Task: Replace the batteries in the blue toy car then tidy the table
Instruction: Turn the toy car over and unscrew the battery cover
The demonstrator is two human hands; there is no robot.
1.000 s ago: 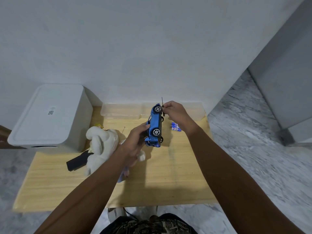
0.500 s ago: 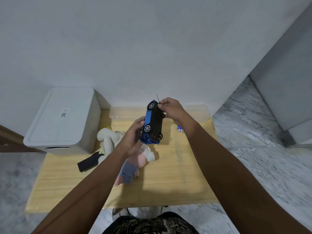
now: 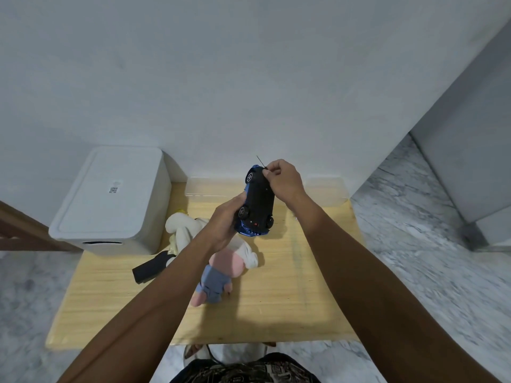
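The blue toy car [image 3: 257,204] is lifted above the wooden table [image 3: 276,299], turned so its black underside faces me. My left hand [image 3: 225,217] grips the car's side near the lower wheels. My right hand [image 3: 280,179] rests against the top end of the car and pinches a thin dark screwdriver [image 3: 260,162] whose shaft sticks up past the fingers. The battery cover looks closed; I see no batteries.
A white lidded bin [image 3: 110,200] stands at the table's back left. Clear plastic boxes [image 3: 213,186] line the back edge. A white plush toy [image 3: 182,230], a pink and blue plush toy [image 3: 221,272] and a black object [image 3: 150,268] lie left of centre.
The car has been rolled from its side so its black underside faces me, and lifted slightly. My right hand stayed at its top end with the screwdriver. The view shifted down.
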